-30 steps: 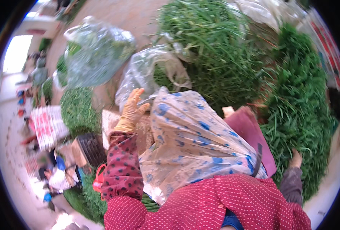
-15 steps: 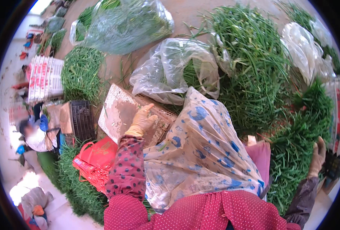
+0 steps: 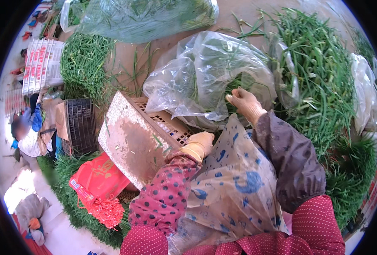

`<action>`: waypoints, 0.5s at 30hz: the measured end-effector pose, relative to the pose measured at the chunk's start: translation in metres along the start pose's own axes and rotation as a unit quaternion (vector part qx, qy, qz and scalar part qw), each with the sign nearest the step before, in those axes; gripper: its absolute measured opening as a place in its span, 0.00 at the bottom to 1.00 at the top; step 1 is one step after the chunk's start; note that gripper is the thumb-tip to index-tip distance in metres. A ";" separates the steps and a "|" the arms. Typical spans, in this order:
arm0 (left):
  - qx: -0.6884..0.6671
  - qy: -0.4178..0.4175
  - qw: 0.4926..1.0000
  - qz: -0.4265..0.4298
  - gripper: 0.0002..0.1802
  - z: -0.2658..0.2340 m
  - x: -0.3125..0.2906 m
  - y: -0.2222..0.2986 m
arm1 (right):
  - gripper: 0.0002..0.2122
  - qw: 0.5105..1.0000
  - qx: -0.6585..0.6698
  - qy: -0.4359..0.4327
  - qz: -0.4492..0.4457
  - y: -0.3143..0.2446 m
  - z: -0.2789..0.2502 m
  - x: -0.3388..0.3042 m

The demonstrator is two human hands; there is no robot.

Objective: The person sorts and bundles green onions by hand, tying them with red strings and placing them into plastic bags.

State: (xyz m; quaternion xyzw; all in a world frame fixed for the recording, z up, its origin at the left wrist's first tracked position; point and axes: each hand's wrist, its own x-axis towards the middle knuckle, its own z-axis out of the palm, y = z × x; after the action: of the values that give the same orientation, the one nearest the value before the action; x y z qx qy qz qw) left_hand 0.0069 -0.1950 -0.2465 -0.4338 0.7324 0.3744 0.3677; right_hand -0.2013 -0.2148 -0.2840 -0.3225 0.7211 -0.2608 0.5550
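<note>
Clear plastic is forming the slack bag (image 3: 201, 63) in the upper middle of the frame, its mouth gaping at lower right and showing thin green stalks (image 3: 238, 80) inside. Right at that mouth the right hand (image 3: 246, 104) is hovering, its fingers curling inward; whether they are pinching film, stalks or nothing cannot be told. Nearer the middle of the frame, the left hand (image 3: 200, 143) is lying by the corner of a perforated crate (image 3: 178, 127), its fingers bending out of sight, so their grip cannot be told either. Film this thin is probably tearing easily, so good handling would likely mean taking a broad fold of the rim, holding the mouth wide with one hand and keeping the stalks lying one way with the other. Adjoining the crate, a stained, patterned panel (image 3: 125, 140) is carrying a few leaf scraps (image 3: 156, 139); the crate's contents are not showing clearly. Along the top edge a larger clear sack (image 3: 146, 19) is holding greens that are showing through its film. At left a black crate (image 3: 81, 125) is standing beside cardboard (image 3: 62, 121), its contents unclear, and lower down a red carrier (image 3: 99, 176) is sitting by red strips (image 3: 107, 212), hiding whatever it is holding.
</note>
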 end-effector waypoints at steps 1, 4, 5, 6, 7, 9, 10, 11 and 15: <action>0.054 -0.064 0.996 0.006 0.19 -0.016 -0.003 0.011 | 0.25 0.999 -0.023 -0.010 0.022 0.001 0.007 0.021; 0.056 -0.050 0.997 0.036 0.17 0.001 0.020 0.001 | 0.16 0.997 0.023 -0.044 0.051 0.008 0.047 0.068; 0.051 -0.007 0.997 0.062 0.17 0.010 0.031 -0.003 | 0.13 0.982 0.132 -0.116 0.076 -0.005 0.047 0.068; 0.047 0.045 0.995 0.079 0.17 0.011 0.041 0.001 | 0.09 0.959 0.243 -0.121 0.078 -0.015 0.046 0.071; 0.043 0.099 0.989 0.100 0.18 0.010 0.054 0.005 | 0.08 0.945 0.289 -0.144 0.051 -0.025 0.039 0.074; 0.116 0.170 0.959 0.194 0.19 -0.005 0.081 0.005 | 0.06 0.873 0.459 -0.162 -0.006 -0.044 0.036 0.091; 0.138 0.205 0.948 0.202 0.20 -0.015 0.090 0.000 | 0.06 0.862 0.479 -0.164 -0.012 -0.061 0.033 0.093; 0.159 0.239 0.934 0.214 0.21 -0.027 0.099 -0.007 | 0.05 0.852 0.498 -0.159 -0.018 -0.078 0.025 0.093; 0.044 0.344 0.930 0.126 0.30 -0.090 0.139 -0.079 | 0.09 0.807 0.530 -0.228 -0.126 -0.111 -0.003 0.128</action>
State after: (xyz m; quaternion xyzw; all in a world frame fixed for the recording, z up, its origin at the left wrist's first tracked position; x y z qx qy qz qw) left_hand 0.0103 -0.3506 -0.3444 -0.4232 0.8785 0.2128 0.0622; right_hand -0.2070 -0.3847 -0.2829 -0.1163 0.2767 -0.5892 0.7502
